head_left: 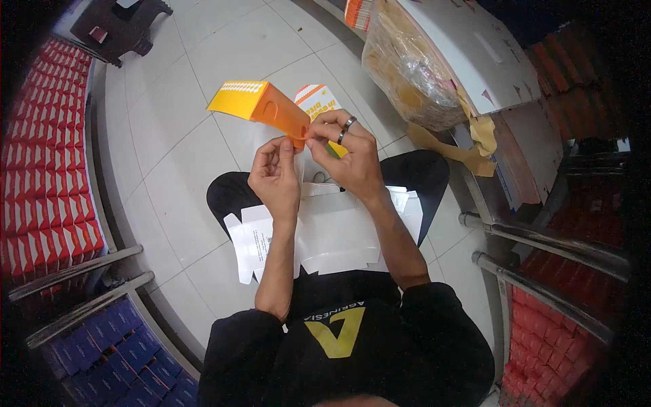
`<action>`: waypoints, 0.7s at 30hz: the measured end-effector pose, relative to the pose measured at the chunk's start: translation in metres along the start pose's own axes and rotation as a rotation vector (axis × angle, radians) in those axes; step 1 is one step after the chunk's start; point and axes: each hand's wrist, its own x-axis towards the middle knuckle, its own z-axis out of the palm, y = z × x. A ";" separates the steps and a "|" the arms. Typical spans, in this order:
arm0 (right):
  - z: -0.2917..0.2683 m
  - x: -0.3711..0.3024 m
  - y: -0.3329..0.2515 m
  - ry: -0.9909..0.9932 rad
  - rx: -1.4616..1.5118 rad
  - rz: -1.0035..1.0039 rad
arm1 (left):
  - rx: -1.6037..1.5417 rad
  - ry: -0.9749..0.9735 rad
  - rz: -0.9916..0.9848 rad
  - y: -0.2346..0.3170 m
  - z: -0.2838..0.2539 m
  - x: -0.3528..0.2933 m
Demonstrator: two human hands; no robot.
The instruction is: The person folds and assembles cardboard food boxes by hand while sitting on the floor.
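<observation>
Up in front of me is a folding carton point(274, 112), orange along its side with a yellow panel at the far end. My left hand point(274, 173) pinches the carton's near end between thumb and fingers. From the other side, my right hand point(356, 156), with two dark rings, closes its fingertips on the same end. Just beyond the right hand, a white, orange and yellow printed carton point(314, 99) is partly hidden by hand and carton. White unfolded cartons point(339, 230) lie spread across my lap beneath my forearms.
Red and white boxes point(47, 169) fill the left rack, with blue boxes point(112, 349) nearer me. A plastic-wrapped bundle point(417, 81) and torn brown paper point(478, 149) are at right. Metal rails point(542, 244) and red packs point(542, 339) flank my right side. A dark stool point(122, 27) stands far left.
</observation>
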 end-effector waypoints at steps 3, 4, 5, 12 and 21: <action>-0.001 0.000 0.000 0.001 0.012 0.009 | 0.012 -0.008 -0.010 0.006 0.003 0.000; -0.002 0.000 0.000 0.010 -0.043 -0.041 | 0.013 -0.008 -0.012 0.007 0.004 0.000; -0.003 0.001 0.000 0.019 -0.098 -0.090 | 0.013 -0.010 -0.012 0.009 0.005 0.001; 0.005 -0.001 -0.006 0.056 -0.159 -0.102 | -0.001 0.001 -0.056 0.010 0.003 -0.004; 0.006 0.001 -0.005 0.121 -0.165 -0.097 | -0.043 -0.043 -0.134 0.020 0.005 -0.003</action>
